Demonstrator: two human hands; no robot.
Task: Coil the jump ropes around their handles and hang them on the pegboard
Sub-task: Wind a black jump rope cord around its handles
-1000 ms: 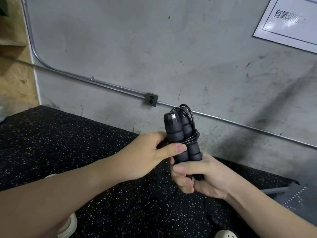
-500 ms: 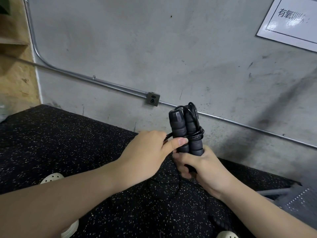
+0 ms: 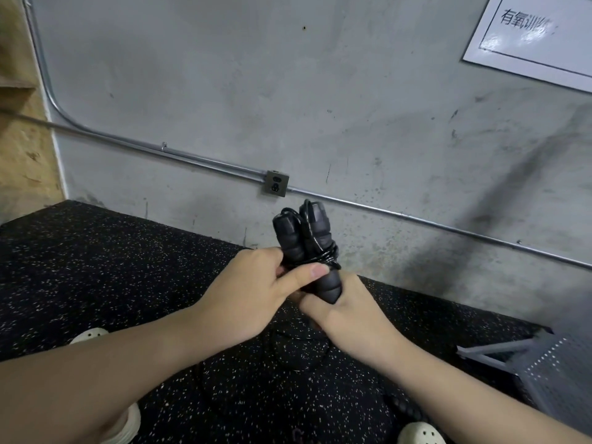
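Two hands, left point(image 3: 246, 293) and right point(image 3: 349, 310), are showing; two black handles point(image 3: 315, 248) are standing together; one wall outlet point(image 3: 277, 183), one posted sign point(image 3: 538, 36) and two pale shoes point(image 3: 421, 434) are showing.

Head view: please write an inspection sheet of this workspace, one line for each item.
Surface: black speckled floor mat, meeting a grey concrete wall.
Job's things: two black jump rope handles held side by side, upright, with black rope wound round them.
Clutter: grey perforated metal panel at the right; pale shoes at the bottom edge.
Hands: left hand pinches at the windings; right hand grips the handles' lower ends.
Cables: metal conduit and outlet box along the wall.
Surroundings: white sign, wooden board.
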